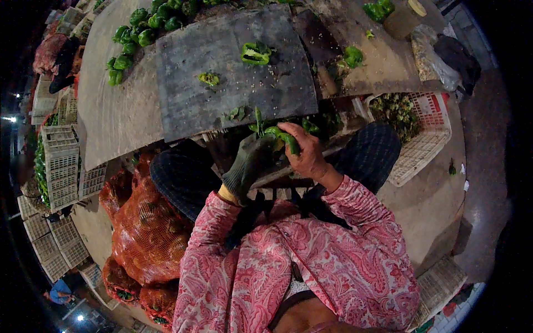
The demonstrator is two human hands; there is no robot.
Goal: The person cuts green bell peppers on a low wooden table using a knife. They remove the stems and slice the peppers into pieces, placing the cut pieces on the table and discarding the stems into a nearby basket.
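Note:
Just past the near edge of the dark board [183,100], my two hands meet at a green bell pepper [290,144]. My left hand [248,164], in a grey-green knit glove, is closed on its left side, where a thin green piece [259,116] sticks up. My bare right hand [307,154] has its fingers wrapped over the pepper's right side. Whether the pepper is whole or split, I cannot tell. On the board lie a cut-open pepper half [255,54] with pale seeds showing, a pepper core [209,79] and scattered seeds.
Whole green peppers [146,37] are heaped at the back left. To the right, a white plastic crate [433,119] holds green trimmings. Red mesh sacks [147,233] stand at my left, with stacked crates [61,166] beyond. Plastic bags [438,55] lie at the far right.

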